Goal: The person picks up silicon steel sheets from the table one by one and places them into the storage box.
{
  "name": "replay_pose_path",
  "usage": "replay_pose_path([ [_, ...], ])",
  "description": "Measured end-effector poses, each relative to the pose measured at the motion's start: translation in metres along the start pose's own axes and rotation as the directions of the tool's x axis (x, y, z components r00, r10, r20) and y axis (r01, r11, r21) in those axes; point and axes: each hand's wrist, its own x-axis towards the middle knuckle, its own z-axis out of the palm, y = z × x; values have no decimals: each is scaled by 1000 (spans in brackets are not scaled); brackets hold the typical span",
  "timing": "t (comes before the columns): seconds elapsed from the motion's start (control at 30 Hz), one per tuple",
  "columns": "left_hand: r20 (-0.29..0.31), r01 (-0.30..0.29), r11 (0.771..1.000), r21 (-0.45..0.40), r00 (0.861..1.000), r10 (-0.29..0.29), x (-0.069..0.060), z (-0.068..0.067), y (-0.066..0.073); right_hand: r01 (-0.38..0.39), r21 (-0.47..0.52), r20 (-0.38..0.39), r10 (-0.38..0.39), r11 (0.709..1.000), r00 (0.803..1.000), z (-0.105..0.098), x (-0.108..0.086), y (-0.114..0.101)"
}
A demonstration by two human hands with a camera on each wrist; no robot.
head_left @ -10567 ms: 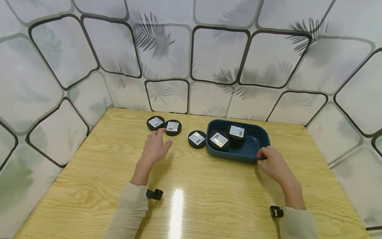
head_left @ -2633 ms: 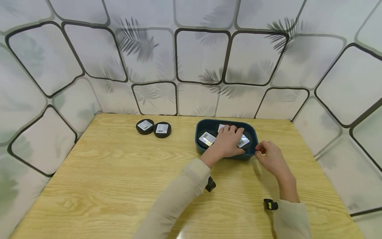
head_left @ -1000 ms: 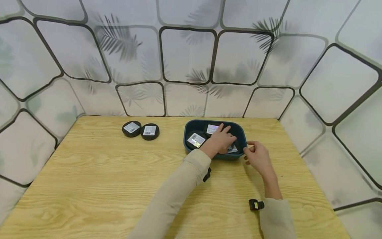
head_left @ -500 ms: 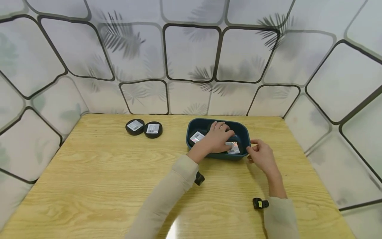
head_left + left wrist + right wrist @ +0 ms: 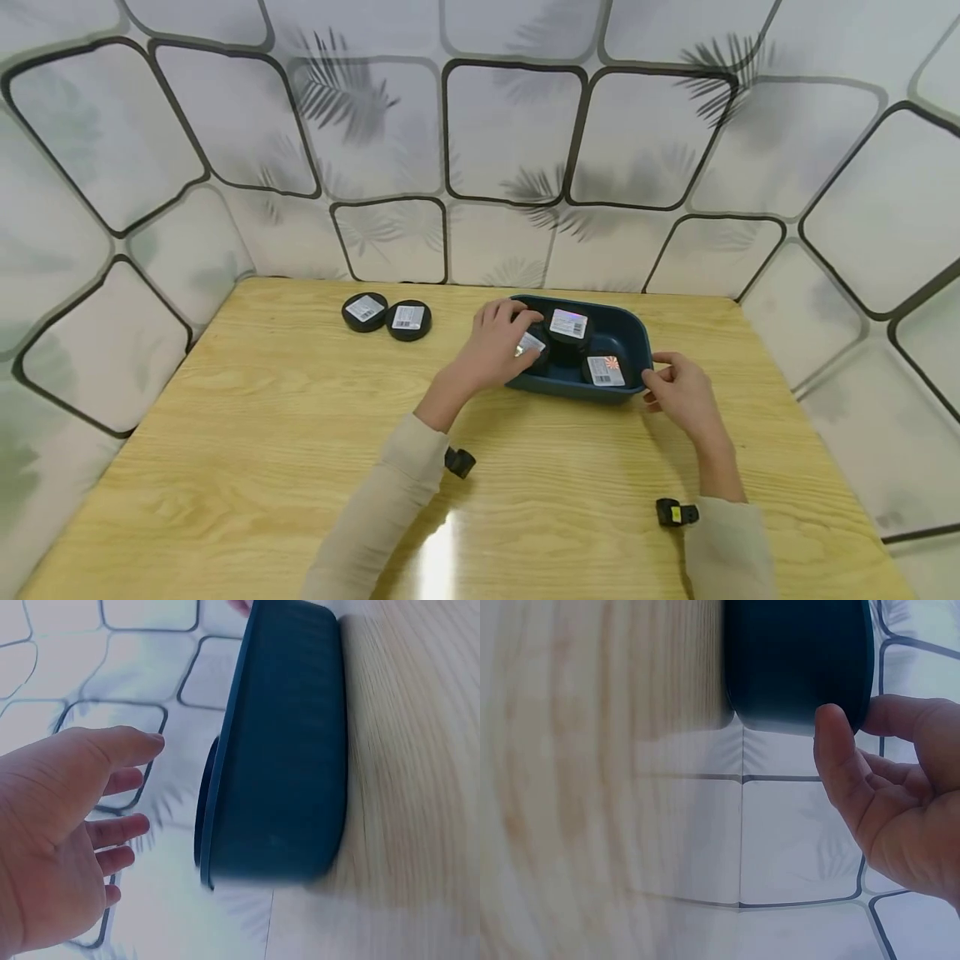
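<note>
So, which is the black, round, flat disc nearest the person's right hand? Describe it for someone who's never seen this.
On the pale yellow wood-grain table stands a dark blue, rounded rectangular tub. Look inside at its near right corner, beside the person's right hand. There sits the black, round disc; unlike its neighbours, its white label shows an orange-red sunburst.

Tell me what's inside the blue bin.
Three labelled black discs show inside the blue bin. The left hand partly hides the leftmost disc; anything beneath the discs is covered.
</note>
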Motion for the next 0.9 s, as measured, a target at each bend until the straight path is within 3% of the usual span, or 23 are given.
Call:
replay_pose_path([
  [0.27,-42,79,994,-78,996,-83,-29,-7,-24,6,-24,2,-5,1000,1000,-2,0,1],
  [0.57,-127,141,980,-140,979,-159,-59,-14,-47,-1,-64,1,1,998,1000,0,0,1],
  [0.9,-183,170,966,-193,961,-206,-75,-25,-65,-6,-82,0,6,997,1000,0,0,-1],
])
